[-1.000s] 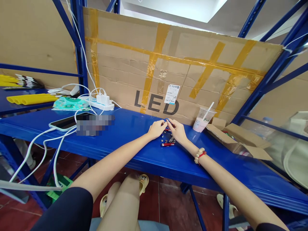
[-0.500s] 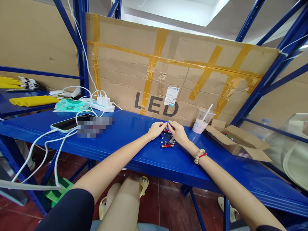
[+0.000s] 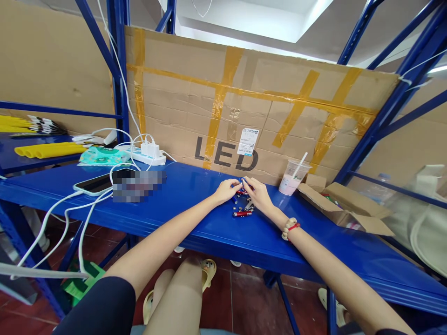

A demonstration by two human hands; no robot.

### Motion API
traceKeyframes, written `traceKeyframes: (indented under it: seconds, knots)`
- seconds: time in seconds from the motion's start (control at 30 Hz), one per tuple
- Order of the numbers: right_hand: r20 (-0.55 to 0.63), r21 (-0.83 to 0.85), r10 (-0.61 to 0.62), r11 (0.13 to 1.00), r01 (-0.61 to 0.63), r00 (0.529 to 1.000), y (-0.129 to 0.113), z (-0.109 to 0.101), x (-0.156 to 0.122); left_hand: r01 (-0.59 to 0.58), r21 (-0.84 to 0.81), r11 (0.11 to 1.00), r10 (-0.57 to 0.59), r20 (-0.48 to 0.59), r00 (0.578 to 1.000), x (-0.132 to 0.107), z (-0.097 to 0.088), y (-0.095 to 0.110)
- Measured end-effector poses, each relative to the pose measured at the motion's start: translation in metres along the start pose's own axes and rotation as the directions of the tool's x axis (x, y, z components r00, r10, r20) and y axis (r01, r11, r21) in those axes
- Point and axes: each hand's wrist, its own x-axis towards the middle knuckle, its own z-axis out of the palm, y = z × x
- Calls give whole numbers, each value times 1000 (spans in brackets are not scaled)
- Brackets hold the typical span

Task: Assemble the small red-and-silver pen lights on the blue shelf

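My left hand (image 3: 226, 190) and my right hand (image 3: 257, 193) meet over the blue shelf (image 3: 195, 218), fingertips pinched together on a small blue pen-like piece (image 3: 241, 180). Just under the hands lies a little pile of small parts (image 3: 243, 206): a red cylindrical piece (image 3: 243, 214) and several silver and dark bits. A beaded bracelet (image 3: 289, 227) circles my right wrist. What exactly the fingers grip is mostly hidden.
A taped cardboard sheet marked LED (image 3: 244, 107) stands behind. A plastic cup with a straw (image 3: 292, 179) and an open cardboard box (image 3: 344, 204) lie to the right. A phone (image 3: 94, 183), white cables (image 3: 66, 209) and a power strip (image 3: 148, 156) lie to the left.
The hands stay together on the small piece; only the camera has shifted slightly, so the scene sits a little lower in view.
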Motion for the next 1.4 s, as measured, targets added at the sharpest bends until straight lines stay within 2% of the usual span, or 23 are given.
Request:
traceKeyframes:
  seconds: [0.33, 0.57, 0.73, 0.93, 1.03, 1.1, 1.23, 1.4]
  knots:
    - [46, -14, -25, 1000, 26, 999, -3, -3, 2, 10, 103, 995, -10, 7, 1000, 2, 1, -5]
    - [-48, -78, 135, 987, -139, 990, 19, -12, 3, 0, 164, 987, -7, 43, 999, -6, 3, 2]
    - [80, -108, 192, 977, -183, 978, 28, -13, 1, 59, 200, 978, -48, -58, 997, -9, -3, 8]
    - [268, -184, 257, 960, -213, 929, 35, -24, -3, 104, 239, 965, -81, -104, 991, -10, -10, 9]
    - [316, -247, 325, 935, -253, 891, 43, -30, -8, 69, 260, 963, -53, -68, 996, -11, -10, 10]
    - [345, -292, 369, 916, -276, 863, 47, -32, -10, 2, 292, 956, -3, 0, 1000, -12, -9, 10]
    - [354, -363, 443, 877, -315, 824, 51, -31, -13, -101, 370, 924, 64, 111, 992, -11, -8, 8]
    - [310, -401, 496, 842, -361, 811, 43, -33, -10, -76, 459, 885, 58, 53, 997, -10, -9, 7]
